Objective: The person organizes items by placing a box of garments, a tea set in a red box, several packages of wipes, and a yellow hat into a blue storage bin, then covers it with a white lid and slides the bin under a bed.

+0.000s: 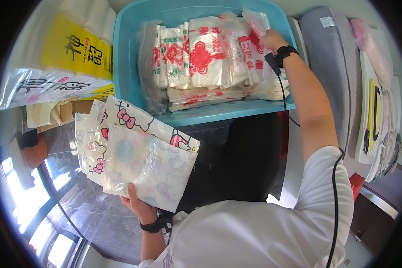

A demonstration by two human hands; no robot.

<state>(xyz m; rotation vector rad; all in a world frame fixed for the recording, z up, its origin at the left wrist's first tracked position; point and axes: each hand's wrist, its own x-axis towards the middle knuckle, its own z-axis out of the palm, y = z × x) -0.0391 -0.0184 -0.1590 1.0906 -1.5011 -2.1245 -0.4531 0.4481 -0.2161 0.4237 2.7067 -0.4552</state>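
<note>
My left hand point(139, 206) holds a fanned stack of zip-top plastic bags point(147, 167) by its lower edge, thumb on top. They are whitish, some printed with a cartoon cat and pink bows, the front one with pale stars. Ahead of me is a light-blue plastic bin point(201, 115) packed with folded plastic carrier bags point(206, 50) in red and green print. At the bin's right end, my right hand point(273, 41) grips a clear plastic bag with red print point(254, 21), its fingertips partly hidden. Folded clear bags point(149, 67) stand along the bin's left side.
Wrapped tissue packs point(77, 43) are stacked left of the bin, above a cardboard box point(82, 106). A grey fabric cushion point(328, 67) and a white tray with a yellow item point(372, 110) are at right. A black cable point(284, 97) hangs from my right wristband.
</note>
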